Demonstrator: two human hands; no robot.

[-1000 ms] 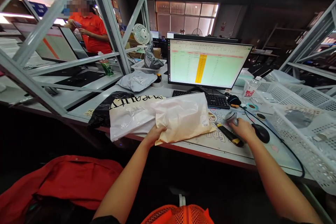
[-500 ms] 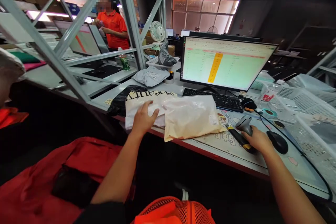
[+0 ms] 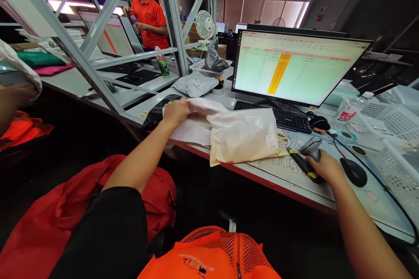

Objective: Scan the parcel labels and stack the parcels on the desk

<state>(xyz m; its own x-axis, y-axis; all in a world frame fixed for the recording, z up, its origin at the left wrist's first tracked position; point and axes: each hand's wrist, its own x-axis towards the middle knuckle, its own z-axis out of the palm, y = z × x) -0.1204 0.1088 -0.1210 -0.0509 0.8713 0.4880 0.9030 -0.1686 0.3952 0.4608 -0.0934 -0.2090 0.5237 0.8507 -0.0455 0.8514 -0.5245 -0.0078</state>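
Note:
My left hand [image 3: 176, 111] is closed on the far edge of a pale mailing bag [image 3: 193, 133], whose upper part is lifted and folded over. A cream mailing bag [image 3: 244, 135] with a small label lies to its right, overlapping it. My right hand [image 3: 325, 167] is wrapped around the handle of a grey barcode scanner [image 3: 312, 147], low over the desk mat. Beside that hand lies a black and yellow utility knife [image 3: 304, 165]. A black plastic bag [image 3: 159, 113] sits left of the pale bag, partly behind my left hand.
A monitor [image 3: 294, 67] stands behind a keyboard [image 3: 291, 120]. To the right are a mouse [image 3: 353, 172], a bottle [image 3: 353, 107] and white baskets [image 3: 393, 161]. A grey parcel [image 3: 195, 83] lies near the metal frame [image 3: 173, 22]. A person in orange [image 3: 149, 22] stands beyond.
My left hand has gone from resting open on the lettered bag to gripping its far edge, folding it over. My right hand stays on the scanner. The view has shifted slightly.

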